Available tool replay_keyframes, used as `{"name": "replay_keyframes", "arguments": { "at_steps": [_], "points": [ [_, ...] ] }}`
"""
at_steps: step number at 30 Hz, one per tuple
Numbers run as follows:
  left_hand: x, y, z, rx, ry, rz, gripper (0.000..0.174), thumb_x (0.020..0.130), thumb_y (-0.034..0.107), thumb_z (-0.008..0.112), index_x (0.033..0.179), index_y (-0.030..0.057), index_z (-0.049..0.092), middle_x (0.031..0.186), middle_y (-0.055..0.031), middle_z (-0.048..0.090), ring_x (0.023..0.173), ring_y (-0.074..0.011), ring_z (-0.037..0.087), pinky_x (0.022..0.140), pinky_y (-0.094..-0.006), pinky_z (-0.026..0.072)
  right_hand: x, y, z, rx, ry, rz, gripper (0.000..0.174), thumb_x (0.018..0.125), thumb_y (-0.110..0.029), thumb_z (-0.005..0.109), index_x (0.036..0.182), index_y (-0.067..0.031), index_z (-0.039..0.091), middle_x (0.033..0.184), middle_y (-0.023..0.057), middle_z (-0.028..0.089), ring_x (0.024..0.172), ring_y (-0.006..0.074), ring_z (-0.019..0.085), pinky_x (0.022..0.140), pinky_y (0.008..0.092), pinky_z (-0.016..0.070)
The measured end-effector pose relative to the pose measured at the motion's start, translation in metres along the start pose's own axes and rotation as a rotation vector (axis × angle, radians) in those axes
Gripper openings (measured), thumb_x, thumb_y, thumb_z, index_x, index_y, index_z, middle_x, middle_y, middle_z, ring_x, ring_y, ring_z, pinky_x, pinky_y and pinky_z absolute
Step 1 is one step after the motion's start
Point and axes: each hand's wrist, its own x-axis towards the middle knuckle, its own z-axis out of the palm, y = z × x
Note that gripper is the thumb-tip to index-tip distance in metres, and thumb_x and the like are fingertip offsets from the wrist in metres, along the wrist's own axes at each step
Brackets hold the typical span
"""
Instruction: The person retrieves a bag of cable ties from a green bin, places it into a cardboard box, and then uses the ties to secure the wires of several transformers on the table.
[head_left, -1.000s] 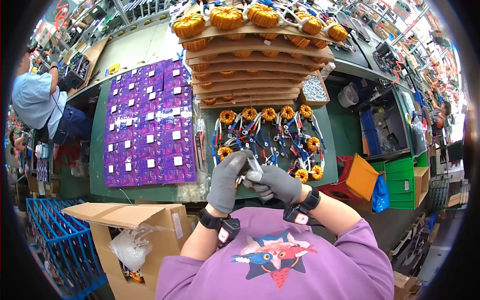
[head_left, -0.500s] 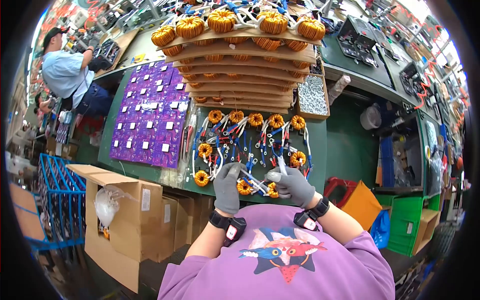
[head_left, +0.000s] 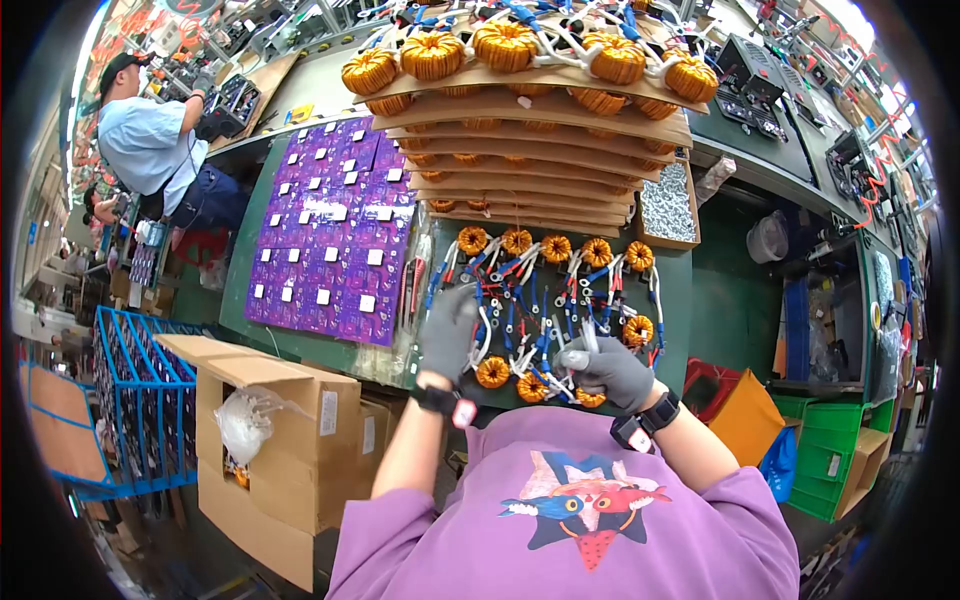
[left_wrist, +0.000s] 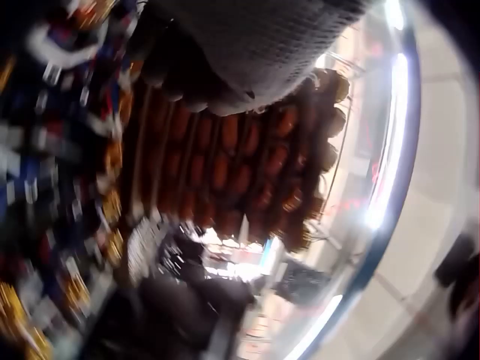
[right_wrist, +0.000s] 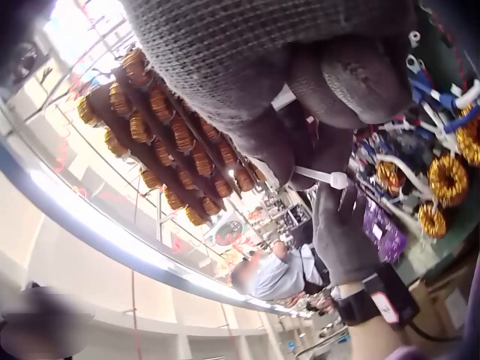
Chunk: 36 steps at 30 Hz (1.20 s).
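Note:
Gloved in grey, my left hand [head_left: 447, 335] is over the left side of the wired copper coils, its fingers loosely extended with nothing seen in them. My right hand [head_left: 612, 372] is at the lower right of the coils, fingers curled round thin white strips [head_left: 588, 338]. The right wrist view shows one as a white cable tie [right_wrist: 322, 177] with a small square head, beside the left hand [right_wrist: 346, 236]. Below the hands lie coils [head_left: 492, 372] with blue, white and red leads. The left wrist view is blurred.
Cardboard layers [head_left: 540, 165] loaded with coils rise behind the work. Purple circuit boards [head_left: 330, 240] lie at left, a box of small metal parts [head_left: 668, 205] at right. An open carton [head_left: 285, 440] stands at lower left; a person in light blue [head_left: 150, 145] is beyond.
My left hand has moved away from the right hand, leftward and up over the wires. The right hand still holds the white strips. The head view has shifted.

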Motion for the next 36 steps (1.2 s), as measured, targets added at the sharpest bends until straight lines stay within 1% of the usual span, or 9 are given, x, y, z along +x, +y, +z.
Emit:
{"name": "replay_keyframes", "arguments": {
  "at_steps": [5, 10, 14, 16, 21, 27, 30, 32, 36],
  "points": [
    [0.093, -0.037, -0.023, 0.967, -0.407, 0.343, 0.028, 0.084, 0.012, 0.054, 0.104, 0.0221, 0.069, 0.104, -0.0067, 0.064, 0.100, -0.0275, 0.060, 0.085, -0.0391, 0.0461, 0.014, -0.003, 0.019, 0.021, 0.206, -0.075, 0.029, 0.090, -0.021, 0.062, 0.109, 0.0008, 0.062, 0.078, 0.0027, 0.063, 0.049, 0.0009, 0.040, 0.042, 0.0164, 0.0282],
    [0.120, -0.045, -0.011, 1.250, -0.657, 0.584, 0.021, 0.083, 0.014, 0.056, 0.098, 0.0109, 0.071, 0.112, -0.0058, 0.059, 0.108, -0.0242, 0.054, 0.086, -0.0363, 0.0455, 0.031, 0.000, 0.027, -0.038, 0.357, -0.175, 0.030, 0.090, -0.022, 0.063, 0.109, -0.0001, 0.064, 0.079, -0.0007, 0.063, 0.049, 0.0007, 0.040, 0.043, 0.0175, 0.0282],
    [0.118, -0.038, -0.029, 0.788, -0.708, 0.533, 0.018, 0.081, 0.016, 0.062, 0.096, 0.0121, 0.071, 0.112, -0.0058, 0.060, 0.107, -0.0255, 0.055, 0.088, -0.0352, 0.0461, 0.058, -0.004, 0.020, -0.311, 0.534, -0.205, 0.028, 0.087, -0.023, 0.066, 0.106, -0.0029, 0.066, 0.077, -0.0040, 0.061, 0.051, 0.0008, 0.040, 0.045, 0.0193, 0.0306],
    [0.112, -0.051, -0.023, 0.580, -0.728, 0.433, 0.018, 0.082, 0.017, 0.064, 0.097, 0.0115, 0.071, 0.110, -0.0060, 0.062, 0.105, -0.0266, 0.056, 0.088, -0.0357, 0.0470, 0.085, -0.018, 0.026, -0.501, 0.519, -0.192, 0.027, 0.086, -0.026, 0.065, 0.104, -0.0055, 0.067, 0.080, 0.0003, 0.064, 0.067, 0.0071, 0.054, 0.058, 0.0251, 0.0422],
    [0.107, -0.091, 0.003, -0.419, -0.594, -0.279, 0.021, 0.083, 0.013, 0.068, 0.098, -0.0006, 0.067, 0.084, -0.0050, 0.066, 0.076, -0.0170, 0.063, 0.073, -0.0282, 0.0502, 0.189, -0.038, 0.032, -1.019, 0.500, -0.348, 0.032, 0.087, -0.033, 0.060, 0.102, -0.0051, 0.064, 0.084, 0.0159, 0.065, 0.079, 0.0294, 0.062, 0.072, 0.0377, 0.0459],
    [0.107, -0.089, -0.011, -0.700, -0.646, -0.317, 0.053, 0.079, -0.003, 0.063, 0.130, 0.0017, 0.047, 0.093, -0.0084, 0.061, 0.078, -0.0132, 0.061, 0.072, -0.0255, 0.0519, 0.244, -0.038, 0.005, -1.486, 0.248, -0.202, 0.036, 0.088, -0.035, 0.054, 0.108, -0.0052, 0.061, 0.096, 0.0223, 0.064, 0.092, 0.0384, 0.061, 0.081, 0.0434, 0.0468],
    [0.103, -0.093, -0.012, -0.866, -0.624, -0.318, 0.058, 0.081, -0.001, 0.063, 0.135, 0.0028, 0.043, 0.101, -0.0075, 0.059, 0.081, -0.0125, 0.059, 0.067, -0.0243, 0.0495, 0.222, -0.041, 0.006, -1.028, 0.442, -0.269, 0.031, 0.087, -0.029, 0.059, 0.108, -0.0067, 0.065, 0.087, 0.0144, 0.067, 0.080, 0.0264, 0.064, 0.073, 0.0363, 0.0475],
    [0.102, -0.101, -0.005, -0.859, -0.475, -0.384, 0.058, 0.082, 0.008, 0.069, 0.134, 0.0019, 0.044, 0.104, -0.0105, 0.062, 0.095, -0.0144, 0.062, 0.080, -0.0270, 0.0516, 0.199, -0.056, 0.018, -0.818, 0.447, -0.209, 0.025, 0.083, -0.026, 0.066, 0.099, -0.0078, 0.070, 0.076, 0.0087, 0.067, 0.071, 0.0175, 0.062, 0.070, 0.0313, 0.0467],
    [0.098, -0.082, -0.008, -0.819, -0.384, -0.361, 0.047, 0.083, 0.013, 0.069, 0.126, 0.0012, 0.054, 0.100, -0.0053, 0.064, 0.078, -0.0087, 0.060, 0.065, -0.0219, 0.0484, 0.188, -0.056, 0.030, -0.890, 0.453, -0.264, 0.025, 0.082, -0.028, 0.067, 0.098, -0.0082, 0.069, 0.081, 0.0100, 0.069, 0.075, 0.0195, 0.064, 0.071, 0.0320, 0.0476]
  ]
}}
